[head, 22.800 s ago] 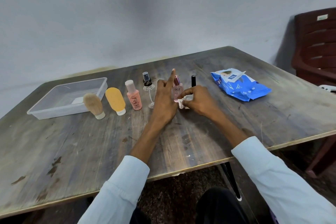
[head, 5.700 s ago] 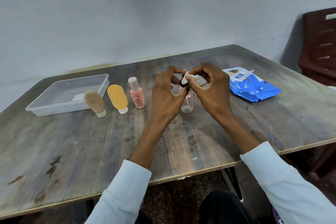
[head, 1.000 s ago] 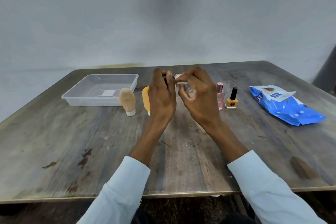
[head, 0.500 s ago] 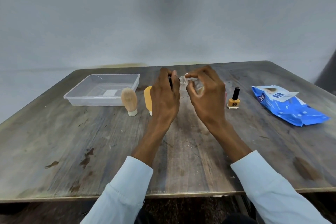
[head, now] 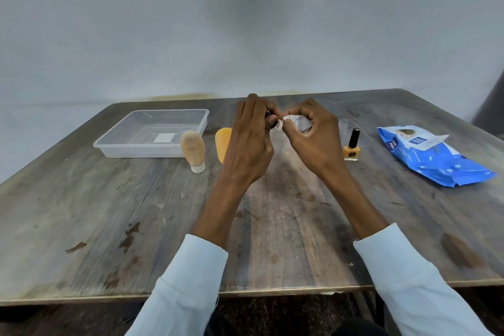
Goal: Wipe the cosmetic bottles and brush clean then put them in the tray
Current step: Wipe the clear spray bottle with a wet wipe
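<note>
Wiping underway above the table, tray unfilled

Hands meet over the middle of the table (head: 109, 213). The left hand (head: 249, 144) has its fingers curled round the dark cap end of a small bottle (head: 275, 124), which is mostly hidden between the two hands. The right hand (head: 313, 142) has its fingers bunched round a white wipe (head: 296, 120), pressed against that bottle (the body of it looks clear, hard to make out).

On the table wait the brush (head: 193, 148) standing upright just in front of the tray (head: 131, 148), an orange tube (head: 223, 142) beside it and partly behind the left hand, and a polish bottle (head: 352, 146) to the right. The tray holds none of these. A blue pack (head: 436, 161) lies far right.

Risks, as I judge them: a damp wipe could make the small bottle slippery, so a loose pinch might let it drop onto the table. Reaching left toward the tray, the forearm could knock over the upright brush or tube, since both stand in that path.
</note>
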